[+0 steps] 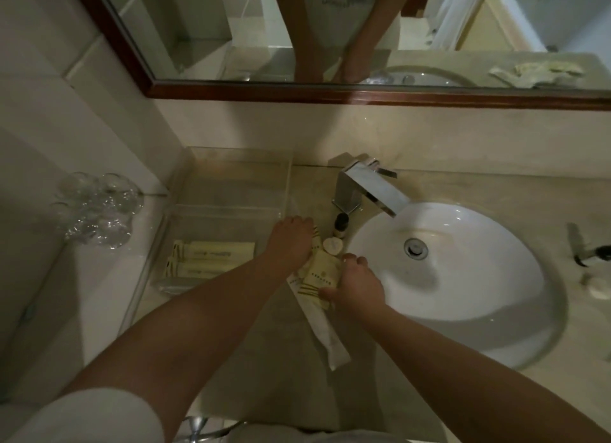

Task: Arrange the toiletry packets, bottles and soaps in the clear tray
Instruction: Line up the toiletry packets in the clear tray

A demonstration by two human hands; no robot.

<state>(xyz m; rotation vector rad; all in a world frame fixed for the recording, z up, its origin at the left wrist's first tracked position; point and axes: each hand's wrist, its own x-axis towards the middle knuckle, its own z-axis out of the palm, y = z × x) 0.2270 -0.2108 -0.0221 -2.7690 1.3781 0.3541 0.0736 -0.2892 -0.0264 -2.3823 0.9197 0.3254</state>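
Left hand [291, 240] is covering the packets' [322, 272] upper ends; print on them is blurring beyond reading.

Marble counter [463, 191]: tray [231, 184], packets [317, 277], bottle [340, 226].

tray [231, 164] left of sink [463, 310] | packets [215, 248] in tray | bottle [340, 225] between

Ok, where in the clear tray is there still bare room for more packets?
The clear tray is bare through its back part, behind the two cream packets lying at its near end. Crowded: the counter strip between tray and sink, where both hands, left and right, work the loose packets.
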